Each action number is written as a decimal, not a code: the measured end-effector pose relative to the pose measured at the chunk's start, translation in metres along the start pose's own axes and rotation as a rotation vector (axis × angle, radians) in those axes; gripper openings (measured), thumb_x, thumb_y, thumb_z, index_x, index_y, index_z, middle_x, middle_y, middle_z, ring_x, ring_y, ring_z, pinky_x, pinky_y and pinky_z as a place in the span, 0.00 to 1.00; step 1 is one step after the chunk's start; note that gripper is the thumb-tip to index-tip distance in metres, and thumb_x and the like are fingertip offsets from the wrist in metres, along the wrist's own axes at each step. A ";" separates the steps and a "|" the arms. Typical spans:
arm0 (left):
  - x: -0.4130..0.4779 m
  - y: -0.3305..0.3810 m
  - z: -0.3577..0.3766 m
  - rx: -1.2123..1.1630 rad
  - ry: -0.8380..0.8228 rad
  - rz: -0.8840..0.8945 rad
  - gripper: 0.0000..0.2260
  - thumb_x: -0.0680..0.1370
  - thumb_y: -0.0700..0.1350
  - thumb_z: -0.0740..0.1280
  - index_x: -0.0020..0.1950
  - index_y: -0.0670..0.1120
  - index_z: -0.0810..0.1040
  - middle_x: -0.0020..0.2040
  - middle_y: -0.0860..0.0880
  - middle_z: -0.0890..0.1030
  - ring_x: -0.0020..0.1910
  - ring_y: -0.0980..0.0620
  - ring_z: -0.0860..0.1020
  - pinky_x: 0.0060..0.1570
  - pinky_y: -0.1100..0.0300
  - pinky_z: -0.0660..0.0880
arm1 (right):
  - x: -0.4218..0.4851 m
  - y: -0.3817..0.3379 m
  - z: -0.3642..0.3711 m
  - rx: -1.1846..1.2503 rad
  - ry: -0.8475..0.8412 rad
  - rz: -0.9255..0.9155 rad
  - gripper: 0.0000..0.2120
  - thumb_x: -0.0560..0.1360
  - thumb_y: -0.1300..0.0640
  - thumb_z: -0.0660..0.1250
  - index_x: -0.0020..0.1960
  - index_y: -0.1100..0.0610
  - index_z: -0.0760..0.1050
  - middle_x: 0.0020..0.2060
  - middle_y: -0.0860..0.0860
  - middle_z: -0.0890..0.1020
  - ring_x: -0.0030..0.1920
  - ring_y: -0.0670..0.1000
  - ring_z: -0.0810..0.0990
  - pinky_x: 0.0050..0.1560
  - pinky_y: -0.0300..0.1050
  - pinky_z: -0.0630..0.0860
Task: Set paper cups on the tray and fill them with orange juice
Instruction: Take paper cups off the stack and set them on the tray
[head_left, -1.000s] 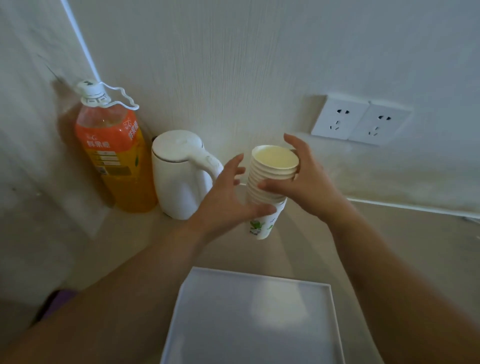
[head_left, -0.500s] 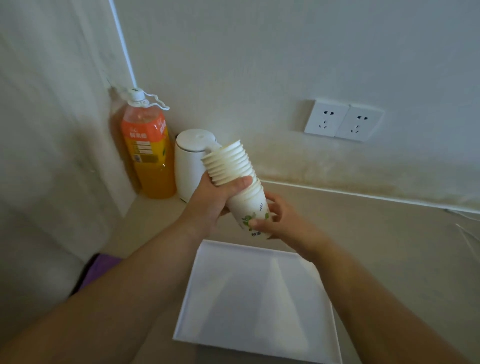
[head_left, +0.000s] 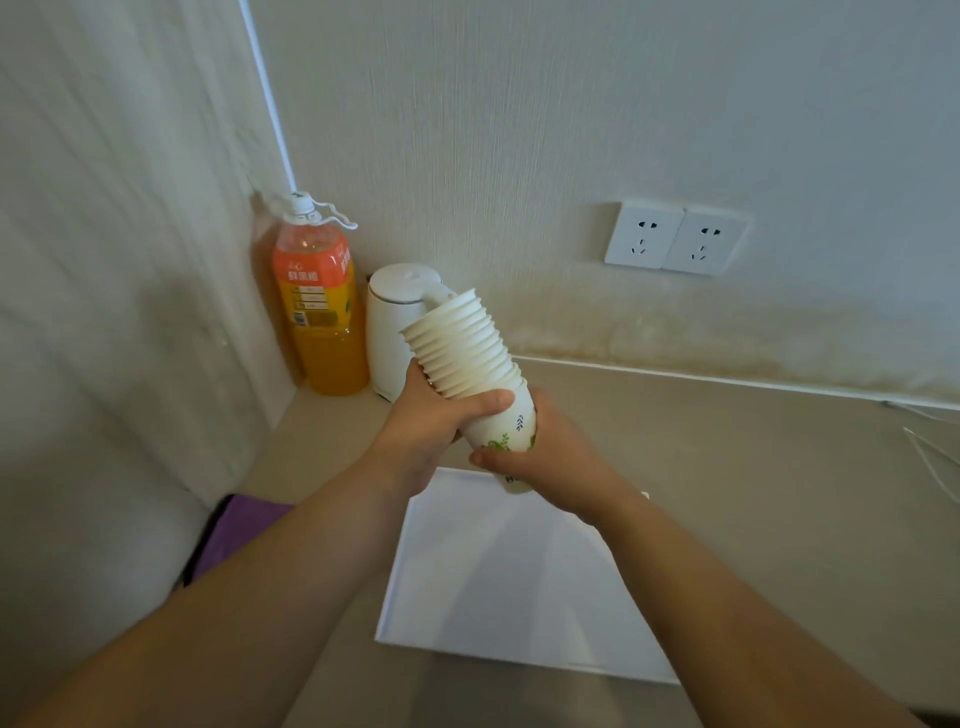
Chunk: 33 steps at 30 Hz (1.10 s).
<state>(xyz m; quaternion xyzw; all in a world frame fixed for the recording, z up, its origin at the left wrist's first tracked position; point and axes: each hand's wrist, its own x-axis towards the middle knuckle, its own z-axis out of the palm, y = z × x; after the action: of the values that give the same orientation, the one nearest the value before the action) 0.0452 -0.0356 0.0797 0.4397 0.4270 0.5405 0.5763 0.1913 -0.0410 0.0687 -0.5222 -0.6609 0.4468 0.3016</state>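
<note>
Cup stack (head_left: 462, 348) tilted — left grip (head_left: 426, 431) round middle, right grip (head_left: 556, 460) round base.

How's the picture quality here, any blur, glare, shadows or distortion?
Head view: soft, even light, no harsh glare; faint arm shadows cross the tray; the cup stack, left hand and right hand are sharp, the juice bottle label readable; wide-angle stretch enlarges the forearms at the bottom edge.
</note>
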 end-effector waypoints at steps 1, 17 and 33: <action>-0.002 -0.001 0.000 -0.006 0.009 0.003 0.29 0.62 0.34 0.78 0.57 0.52 0.74 0.52 0.49 0.83 0.50 0.52 0.83 0.47 0.53 0.81 | -0.004 -0.002 0.001 -0.017 0.016 0.000 0.30 0.64 0.53 0.77 0.62 0.50 0.67 0.46 0.47 0.79 0.42 0.45 0.80 0.33 0.36 0.75; -0.001 0.014 -0.051 -0.158 0.338 0.060 0.36 0.63 0.38 0.77 0.69 0.46 0.68 0.61 0.44 0.79 0.57 0.46 0.80 0.51 0.47 0.80 | -0.030 0.038 0.012 -0.011 0.112 0.082 0.33 0.66 0.55 0.77 0.64 0.48 0.62 0.49 0.42 0.73 0.46 0.44 0.76 0.37 0.32 0.72; -0.033 -0.039 -0.122 0.098 0.390 -0.026 0.38 0.54 0.46 0.79 0.64 0.45 0.73 0.58 0.44 0.81 0.57 0.47 0.80 0.56 0.43 0.77 | 0.059 0.118 0.105 0.240 0.105 0.249 0.39 0.59 0.61 0.79 0.66 0.55 0.66 0.56 0.51 0.78 0.57 0.51 0.77 0.58 0.52 0.76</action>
<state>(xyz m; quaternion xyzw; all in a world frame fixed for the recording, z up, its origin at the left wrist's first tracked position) -0.0645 -0.0646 0.0125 0.3486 0.5621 0.5866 0.4674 0.1336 -0.0068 -0.0860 -0.5829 -0.5164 0.5284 0.3382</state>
